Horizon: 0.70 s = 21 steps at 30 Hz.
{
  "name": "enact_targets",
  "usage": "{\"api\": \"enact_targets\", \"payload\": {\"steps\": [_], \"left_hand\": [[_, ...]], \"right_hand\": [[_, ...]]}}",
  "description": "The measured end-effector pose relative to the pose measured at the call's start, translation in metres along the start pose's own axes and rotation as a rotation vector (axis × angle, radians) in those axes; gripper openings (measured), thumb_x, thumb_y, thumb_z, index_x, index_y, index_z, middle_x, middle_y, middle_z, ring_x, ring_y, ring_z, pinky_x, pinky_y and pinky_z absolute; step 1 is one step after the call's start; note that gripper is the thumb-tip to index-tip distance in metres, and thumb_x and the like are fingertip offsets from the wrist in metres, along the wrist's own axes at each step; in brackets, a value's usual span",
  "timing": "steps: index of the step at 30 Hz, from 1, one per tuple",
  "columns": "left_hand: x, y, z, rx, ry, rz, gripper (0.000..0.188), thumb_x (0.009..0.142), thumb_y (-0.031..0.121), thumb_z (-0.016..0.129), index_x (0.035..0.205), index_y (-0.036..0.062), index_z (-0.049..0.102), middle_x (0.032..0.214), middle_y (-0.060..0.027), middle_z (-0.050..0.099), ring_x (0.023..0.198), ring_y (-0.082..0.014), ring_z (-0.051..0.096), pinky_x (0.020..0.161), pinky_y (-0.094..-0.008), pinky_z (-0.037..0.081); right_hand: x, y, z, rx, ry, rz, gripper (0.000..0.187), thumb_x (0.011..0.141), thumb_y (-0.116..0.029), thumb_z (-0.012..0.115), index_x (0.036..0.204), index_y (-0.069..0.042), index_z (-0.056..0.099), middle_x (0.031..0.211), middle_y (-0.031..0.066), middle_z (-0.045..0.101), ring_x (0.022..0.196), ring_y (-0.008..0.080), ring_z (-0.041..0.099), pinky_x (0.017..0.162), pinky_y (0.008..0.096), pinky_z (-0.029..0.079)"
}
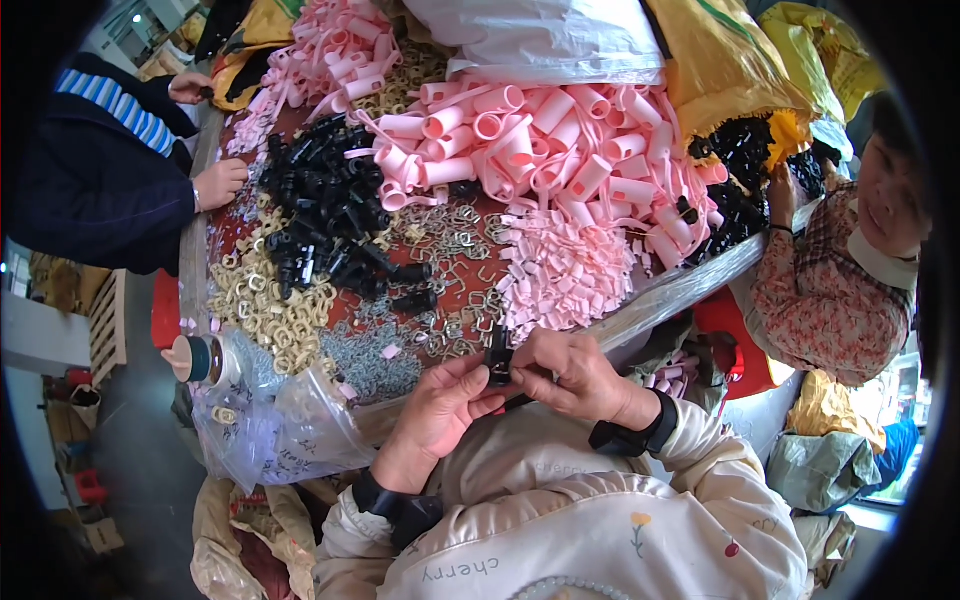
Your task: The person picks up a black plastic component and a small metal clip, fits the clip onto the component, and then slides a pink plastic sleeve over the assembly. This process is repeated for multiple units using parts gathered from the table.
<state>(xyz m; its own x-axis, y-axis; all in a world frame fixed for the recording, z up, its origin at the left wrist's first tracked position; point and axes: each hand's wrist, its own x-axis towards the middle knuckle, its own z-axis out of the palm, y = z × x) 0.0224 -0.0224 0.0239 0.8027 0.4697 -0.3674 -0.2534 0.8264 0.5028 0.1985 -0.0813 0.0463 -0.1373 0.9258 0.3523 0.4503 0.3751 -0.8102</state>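
Close to my body, at the table's near edge, both my hands meet on one small black plastic part (pixel 498 362). My left hand (pixel 440 405) pinches it from the left between thumb and fingers. From the right, my right hand (pixel 570 375) has its fingers curled against the same part; whether a smaller piece is between them is hidden. Just beyond my hands lie a heap of small pink plastic pieces (pixel 565 265) and scattered metal clips (pixel 455 325). To the left of these is a pile of black plastic parts (pixel 325 205) like the one held.
Large pink tubular parts (pixel 540 140) are heaped at the back. Cream-coloured clips (pixel 270 300), small grey metal pieces (pixel 370 355) and a clear plastic bag (pixel 285 430) lie at left. A co-worker's hand (pixel 220 184) rests at the left edge; another person (pixel 835 270) sits at right.
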Motion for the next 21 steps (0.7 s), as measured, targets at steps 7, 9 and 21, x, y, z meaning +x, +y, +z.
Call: {"api": "enact_targets", "payload": {"steps": [7,9,21], "left_hand": [[0.003,-0.002,0.001,0.051,-0.008,-0.023,0.025,0.081,0.010,0.051,0.104,0.0009,0.050,0.095,-0.0085,0.057,0.082,-0.0197,0.058,0.070,-0.0264,0.049],[0.002,0.001,0.007,0.165,0.048,-0.024,0.022,0.081,0.009,0.051,0.101,0.0012,0.051,0.092,-0.0086,0.058,0.079,-0.0206,0.059,0.070,-0.0280,0.049],[-0.003,0.005,-0.007,0.117,0.090,0.030,0.022,0.080,0.009,0.051,0.100,-0.0008,0.050,0.092,-0.0111,0.058,0.083,-0.0199,0.058,0.068,-0.0246,0.049]], "right_hand": [[-0.005,0.005,-0.001,-0.078,-0.047,-0.071,0.013,0.069,-0.007,0.056,0.079,-0.004,0.048,0.067,0.0087,0.047,0.060,0.0264,0.050,0.052,0.0329,0.041],[-0.005,0.006,-0.003,-0.175,-0.100,-0.110,0.013,0.070,-0.008,0.057,0.079,-0.004,0.047,0.067,0.0085,0.048,0.059,0.0244,0.050,0.052,0.0311,0.040],[0.018,0.034,-0.010,0.140,-0.213,0.166,0.021,0.072,-0.017,0.060,0.081,-0.004,0.046,0.072,0.0067,0.051,0.053,0.0192,0.049,0.052,0.0305,0.040]]}}
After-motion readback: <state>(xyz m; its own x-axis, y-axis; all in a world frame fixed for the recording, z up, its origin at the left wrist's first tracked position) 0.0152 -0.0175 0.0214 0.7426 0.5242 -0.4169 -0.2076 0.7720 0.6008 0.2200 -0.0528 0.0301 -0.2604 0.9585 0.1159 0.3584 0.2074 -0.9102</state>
